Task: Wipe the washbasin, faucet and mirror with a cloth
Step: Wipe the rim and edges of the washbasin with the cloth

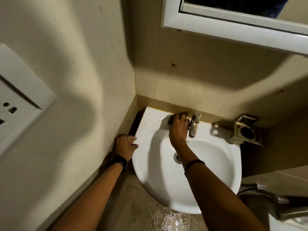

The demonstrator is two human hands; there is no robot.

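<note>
The right hand (pixel 179 129) presses a dark cloth (pixel 171 120) onto the back rim of the white washbasin (pixel 208 164), fingers closed over it, just left of the faucet (pixel 194 125). Most of the cloth is hidden under the hand. The left hand (pixel 125 145) grips the basin's left edge, fingers curled over the rim, in the narrow gap beside the side wall. A metal holder (pixel 246 130) sits on the wall by the basin's back right corner. Only the mirror (pixel 233 12) frame's lower corner shows, cut off at the top. A socket plate (pixel 18 99) is cut off at left. The floor below the basin's front edge is wet.
</note>
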